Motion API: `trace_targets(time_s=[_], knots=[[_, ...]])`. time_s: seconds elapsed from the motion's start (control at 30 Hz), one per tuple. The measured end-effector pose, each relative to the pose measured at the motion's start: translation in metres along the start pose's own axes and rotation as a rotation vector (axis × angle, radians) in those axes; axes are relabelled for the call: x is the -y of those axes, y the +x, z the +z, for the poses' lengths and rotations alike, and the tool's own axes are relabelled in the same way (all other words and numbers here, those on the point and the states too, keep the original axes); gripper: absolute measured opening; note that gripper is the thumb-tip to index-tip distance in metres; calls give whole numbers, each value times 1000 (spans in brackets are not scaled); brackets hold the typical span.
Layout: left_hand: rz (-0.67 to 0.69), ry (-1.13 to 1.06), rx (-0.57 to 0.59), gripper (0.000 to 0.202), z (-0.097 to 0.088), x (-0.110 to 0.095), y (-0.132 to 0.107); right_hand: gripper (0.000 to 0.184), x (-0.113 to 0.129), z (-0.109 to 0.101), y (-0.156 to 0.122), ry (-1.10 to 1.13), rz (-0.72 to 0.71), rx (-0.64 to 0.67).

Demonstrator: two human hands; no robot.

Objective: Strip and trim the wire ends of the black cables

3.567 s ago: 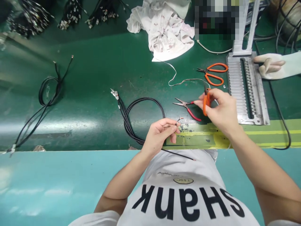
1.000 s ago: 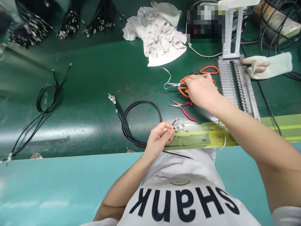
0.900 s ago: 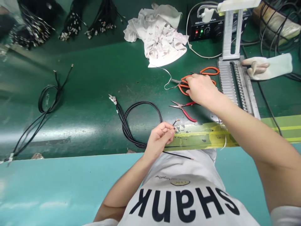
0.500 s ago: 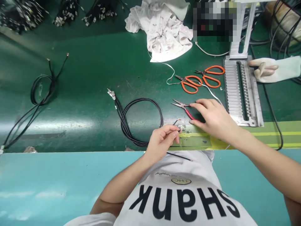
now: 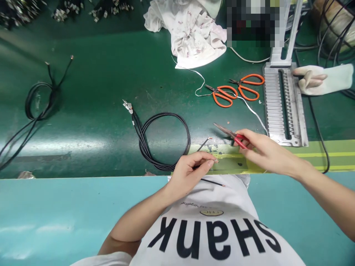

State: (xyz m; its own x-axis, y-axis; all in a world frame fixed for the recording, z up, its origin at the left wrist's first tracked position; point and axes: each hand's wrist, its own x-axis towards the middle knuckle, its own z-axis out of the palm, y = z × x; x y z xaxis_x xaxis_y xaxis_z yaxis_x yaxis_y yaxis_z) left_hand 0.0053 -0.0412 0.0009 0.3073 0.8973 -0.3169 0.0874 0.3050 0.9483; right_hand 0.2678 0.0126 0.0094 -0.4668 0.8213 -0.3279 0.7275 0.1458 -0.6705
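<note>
My left hand (image 5: 191, 171) pinches a thin black cable near its stripped end (image 5: 206, 140), just above the bench's front edge. The cable belongs to a black coil (image 5: 163, 140) lying on the green mat, with metal terminals (image 5: 127, 106) at its far end. My right hand (image 5: 262, 149) grips the red handles of needle-nose pliers (image 5: 229, 133), lifted off the mat, jaws pointing left toward the cable end.
Two orange scissors (image 5: 222, 96) (image 5: 248, 87) lie behind the pliers beside a white string. A ribbed metal fixture (image 5: 283, 103) stands at right, with another person's gloved hand (image 5: 313, 79) on it. A white rag (image 5: 194, 33) and a second cable coil (image 5: 39, 99) lie farther off.
My right hand set orange scissors down beside the other pair, came back toward me and picked up the red-handled pliers from the mat. My left hand kept its pinch on the cable.
</note>
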Motion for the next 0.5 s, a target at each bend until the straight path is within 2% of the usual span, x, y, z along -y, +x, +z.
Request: trace_targets(time_s=[0.07,0.1,0.13,0.2,0.3,0.4,0.5], knots=[[21,19,6,23,-3,-1,0,43,-7,-4,-12,500,-29,59],[31,32,15,22,-5,-2,0,46,-10,-3,-18,675,-42,109],[36,46,28,22,-6,-2,0,47,-11,-1,-23,788,-40,166],[19,68,55,24,-8,-3,0,41,-12,7,-31,876,-5,268],[-12,71,77,27,-9,-3,-3,28,-7,18,-39,774,39,309],[-3,66,83,27,-10,-2,-7,21,-1,16,-46,426,36,193],[-2,59,89,27,-10,-2,-10,38,4,6,-51,0,-73,88]])
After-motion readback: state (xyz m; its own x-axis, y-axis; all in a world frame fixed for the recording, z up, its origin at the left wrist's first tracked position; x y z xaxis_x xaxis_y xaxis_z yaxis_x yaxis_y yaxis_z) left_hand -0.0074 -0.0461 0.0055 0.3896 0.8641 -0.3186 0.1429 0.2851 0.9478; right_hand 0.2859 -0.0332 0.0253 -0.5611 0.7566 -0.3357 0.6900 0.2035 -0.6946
